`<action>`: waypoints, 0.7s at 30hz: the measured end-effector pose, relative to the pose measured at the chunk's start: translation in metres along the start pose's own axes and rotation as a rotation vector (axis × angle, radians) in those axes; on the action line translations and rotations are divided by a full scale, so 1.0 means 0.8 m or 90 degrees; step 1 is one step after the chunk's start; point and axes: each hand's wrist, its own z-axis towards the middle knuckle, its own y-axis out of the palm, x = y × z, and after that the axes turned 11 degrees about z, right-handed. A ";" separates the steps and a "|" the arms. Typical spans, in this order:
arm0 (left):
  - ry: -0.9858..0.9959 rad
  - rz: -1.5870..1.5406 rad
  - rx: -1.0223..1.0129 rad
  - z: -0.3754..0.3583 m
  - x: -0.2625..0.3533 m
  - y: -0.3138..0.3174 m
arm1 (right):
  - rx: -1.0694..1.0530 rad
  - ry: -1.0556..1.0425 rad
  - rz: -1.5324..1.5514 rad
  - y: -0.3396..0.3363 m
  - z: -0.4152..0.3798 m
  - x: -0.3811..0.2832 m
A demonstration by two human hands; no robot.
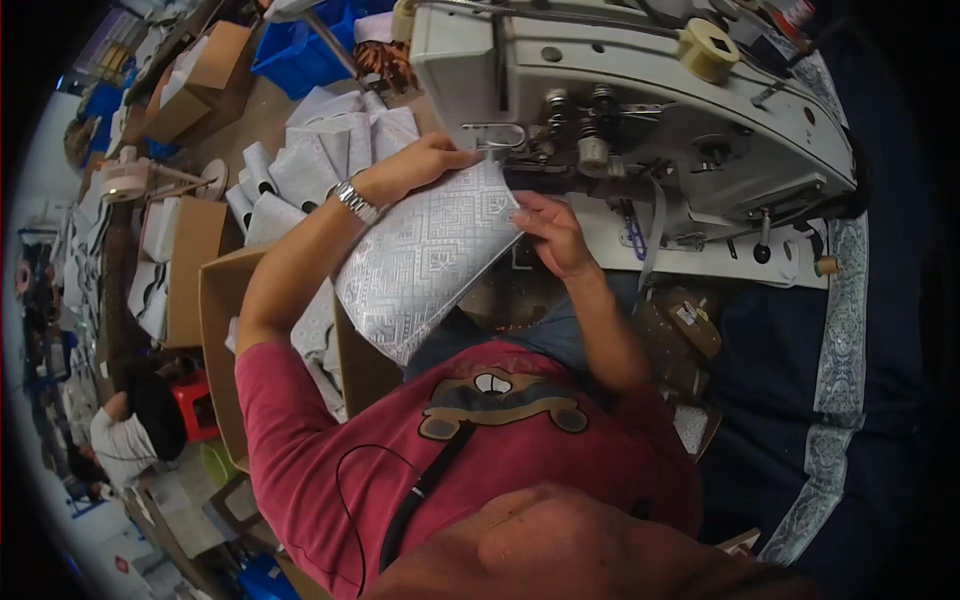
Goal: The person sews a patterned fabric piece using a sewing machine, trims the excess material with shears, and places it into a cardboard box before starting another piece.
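A silver-grey patterned fabric piece [430, 245] is held slantwise in front of the sewing machine [640, 90], its lower end hanging toward my lap. My left hand [425, 165], with a metal watch on the wrist, grips its upper edge close to the machine's needle area [492, 140]. On the other side, my right hand [553, 235] pinches the right edge between thumb and fingers. The fabric's upper corner lies by the presser area; whether it sits under the foot is hidden by my left fingers.
Behind my left arm lies a pile of similar fabric pieces [335, 140]. An open cardboard box [222, 300] stands at my left side. A patterned strip [845, 330] runs over dark blue cloth [765, 360] at right. Another person [125, 440] is at far left, near a red stool [196, 405].
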 end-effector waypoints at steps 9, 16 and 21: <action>0.002 -0.317 0.083 0.005 0.025 0.011 | -0.125 0.063 -0.296 -0.018 0.002 -0.029; 0.075 -0.150 0.104 0.003 0.013 -0.008 | 0.022 -0.026 -0.170 0.012 0.009 -0.011; 0.192 -0.068 0.168 -0.078 -0.022 -0.020 | 0.078 -0.028 -0.170 0.018 0.016 -0.004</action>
